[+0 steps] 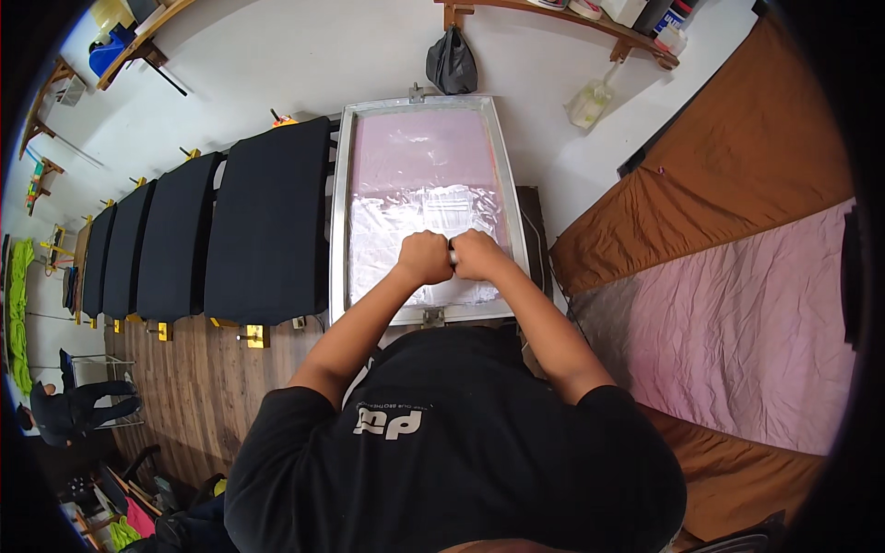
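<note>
Both my arms reach forward over a metal-framed printing screen. Its mesh is pinkish at the far end, and white ink is smeared over the near half. My left hand and my right hand are closed side by side, knuckles up, over the inked area. They grip what looks like a squeegee; only a small bit shows between the fists, and its blade is hidden beneath them. A clamp sits at the frame's near edge.
Several platens covered in black cloth stand in a row to the left, with yellow brackets. A dark bag hangs beyond the screen. Brown and pink fabric covers the right side. Another person is far left.
</note>
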### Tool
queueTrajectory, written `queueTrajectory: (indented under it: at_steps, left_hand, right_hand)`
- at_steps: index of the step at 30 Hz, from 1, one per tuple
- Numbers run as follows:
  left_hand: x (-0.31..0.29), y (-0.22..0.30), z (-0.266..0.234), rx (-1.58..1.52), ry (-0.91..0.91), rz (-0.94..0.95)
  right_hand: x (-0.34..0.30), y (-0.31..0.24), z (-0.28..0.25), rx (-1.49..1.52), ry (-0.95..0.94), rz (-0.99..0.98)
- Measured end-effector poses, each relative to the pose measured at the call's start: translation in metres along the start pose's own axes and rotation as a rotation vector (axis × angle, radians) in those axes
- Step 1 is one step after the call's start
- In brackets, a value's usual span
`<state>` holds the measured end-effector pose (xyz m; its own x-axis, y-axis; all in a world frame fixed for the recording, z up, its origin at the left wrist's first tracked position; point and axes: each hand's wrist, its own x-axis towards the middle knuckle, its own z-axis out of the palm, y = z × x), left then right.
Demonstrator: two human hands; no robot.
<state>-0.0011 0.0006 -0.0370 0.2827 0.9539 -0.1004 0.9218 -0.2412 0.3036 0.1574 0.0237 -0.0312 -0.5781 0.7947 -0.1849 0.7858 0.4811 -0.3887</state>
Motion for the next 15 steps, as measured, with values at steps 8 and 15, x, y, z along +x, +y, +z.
queueTrajectory:
  at_steps: [8,15]
  left_hand:
    - [-0.059,0.014,0.006,-0.065,-0.119,0.083]
    - [-0.052,0.014,-0.005,-0.071,-0.111,0.038]
  right_hand:
    - [-0.052,-0.025,0.019,0.008,-0.145,-0.008]
    - [-0.043,-0.027,-0.008,0.001,-0.19,-0.009]
